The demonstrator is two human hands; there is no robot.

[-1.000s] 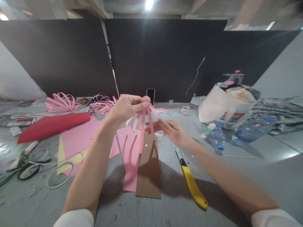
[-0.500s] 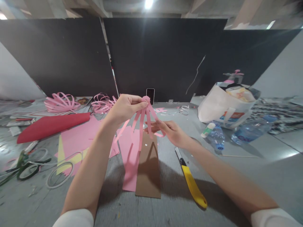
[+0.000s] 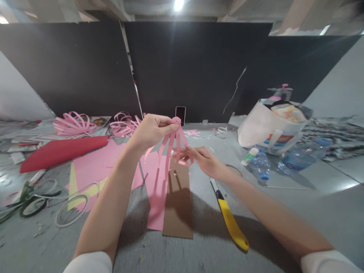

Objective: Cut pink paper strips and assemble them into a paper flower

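Note:
My left hand (image 3: 155, 131) pinches the round top of a bundle of pink paper strips (image 3: 170, 146), which fan out and hang down from it. On the right side of the bundle, my right hand (image 3: 203, 159) pinches one strip, whose lower end curls round below the fingers. Beneath the strips lie a brown cardboard piece (image 3: 178, 208) and a pink paper sheet (image 3: 156, 212), side by side on the grey table. A yellow-handled utility knife (image 3: 231, 223) rests right of the cardboard with its blade pointing away from me.
To the left are scissors (image 3: 32, 204), a coil of white cord (image 3: 71, 212), red paper (image 3: 64, 151) and pink strip loops (image 3: 73, 124). A phone (image 3: 180, 113) stands at the back. On the right are a white bag (image 3: 256, 127), a glue stick (image 3: 250, 156) and plastic bottles (image 3: 304, 157).
My right hand has slid slightly down and left along the strip, and the strip's end now curls more. The hanging strips have swung a little; my left hand keeps its hold.

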